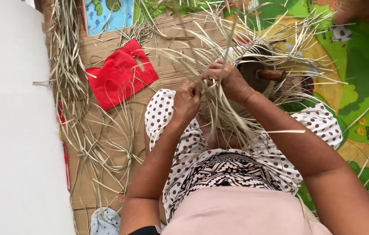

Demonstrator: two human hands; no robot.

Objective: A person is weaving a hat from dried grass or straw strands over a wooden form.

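Observation:
A bundle of long pale straw strips rises between my knees and fans out over the floor. My left hand is closed around strips at the bundle's near side. My right hand grips more strips just above it, beside a partly woven straw basket. A dark pot with a brown wooden handle sits inside the woven work. My lap is covered by white cloth with brown dots.
A red plastic bag lies on flattened cardboard to the left, with loose straw along a white wall. A colourful play mat covers the floor at right. Another person's foot shows at top right.

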